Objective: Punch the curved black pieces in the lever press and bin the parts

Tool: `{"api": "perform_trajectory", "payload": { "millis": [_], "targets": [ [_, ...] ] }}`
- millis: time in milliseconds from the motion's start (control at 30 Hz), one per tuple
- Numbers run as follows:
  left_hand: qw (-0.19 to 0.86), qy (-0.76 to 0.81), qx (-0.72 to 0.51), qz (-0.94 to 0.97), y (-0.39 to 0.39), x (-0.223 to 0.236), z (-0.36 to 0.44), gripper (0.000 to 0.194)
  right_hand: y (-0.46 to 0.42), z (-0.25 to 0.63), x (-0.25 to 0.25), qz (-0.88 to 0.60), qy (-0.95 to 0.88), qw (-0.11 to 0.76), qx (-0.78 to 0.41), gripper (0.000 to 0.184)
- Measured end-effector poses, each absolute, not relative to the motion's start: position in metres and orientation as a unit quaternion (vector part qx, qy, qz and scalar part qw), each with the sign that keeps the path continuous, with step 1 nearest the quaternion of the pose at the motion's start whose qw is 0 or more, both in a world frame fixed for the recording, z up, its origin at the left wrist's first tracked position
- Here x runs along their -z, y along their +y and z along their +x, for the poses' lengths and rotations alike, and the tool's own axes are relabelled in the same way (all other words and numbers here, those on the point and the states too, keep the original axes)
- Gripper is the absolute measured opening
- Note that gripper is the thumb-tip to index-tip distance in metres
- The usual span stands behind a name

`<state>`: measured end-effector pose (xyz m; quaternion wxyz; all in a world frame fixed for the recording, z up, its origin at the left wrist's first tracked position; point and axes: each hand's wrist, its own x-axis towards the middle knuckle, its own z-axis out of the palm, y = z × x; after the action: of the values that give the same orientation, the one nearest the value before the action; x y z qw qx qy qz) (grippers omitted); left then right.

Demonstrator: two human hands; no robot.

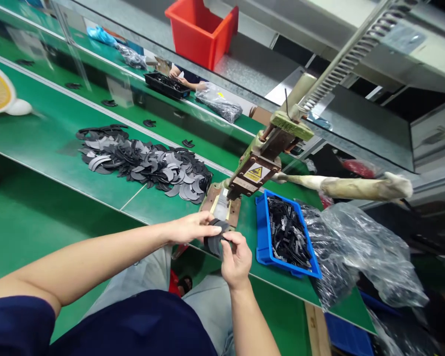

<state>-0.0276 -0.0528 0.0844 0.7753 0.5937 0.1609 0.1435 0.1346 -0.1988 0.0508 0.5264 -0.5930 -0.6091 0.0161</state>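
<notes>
My left hand (198, 227) is closed on a dark curved piece (214, 242), thumb laid across its top. From the other side, my right hand (236, 257) pinches the same piece between thumb and fingers. Both hands are at the table's front edge, just before the base of a hand-lever press (254, 175) that bears a yellow warning label. To the left of the press lies a large heap of black and grey crescent-shaped pieces (144, 160). A blue bin (260, 232) full of small black parts stands to the right.
Behind the heap, a green conveyor belt (129, 113) carries spaced dark pieces. The press's wrapped lever (348, 187) juts right over the blue bin. Clear plastic bags (371, 247) lie beside the bin. A red bin (193, 37) sits on the shelf above; a co-worker's hands (180, 74) show beyond the belt.
</notes>
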Motion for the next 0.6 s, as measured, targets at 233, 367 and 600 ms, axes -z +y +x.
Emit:
{"api": "perform_trajectory", "payload": {
  "millis": [233,367,600],
  "targets": [
    [0.77,0.153,-0.092,0.613,-0.034,-0.08,-0.026,0.052,-0.199,0.155,-0.04,-0.622,-0.597,0.506,-0.024,0.02],
    [0.659,0.242,-0.175,0.69,0.024,-0.07,-0.009,0.041,-0.207,0.188,-0.023,-0.677,-0.542,0.498,-0.001,0.022],
    [0.298,0.353,-0.2,0.864,0.151,-0.09,0.061,0.02,-0.221,0.215,0.012,-0.726,-0.485,0.487,0.032,0.024]
  ]
}}
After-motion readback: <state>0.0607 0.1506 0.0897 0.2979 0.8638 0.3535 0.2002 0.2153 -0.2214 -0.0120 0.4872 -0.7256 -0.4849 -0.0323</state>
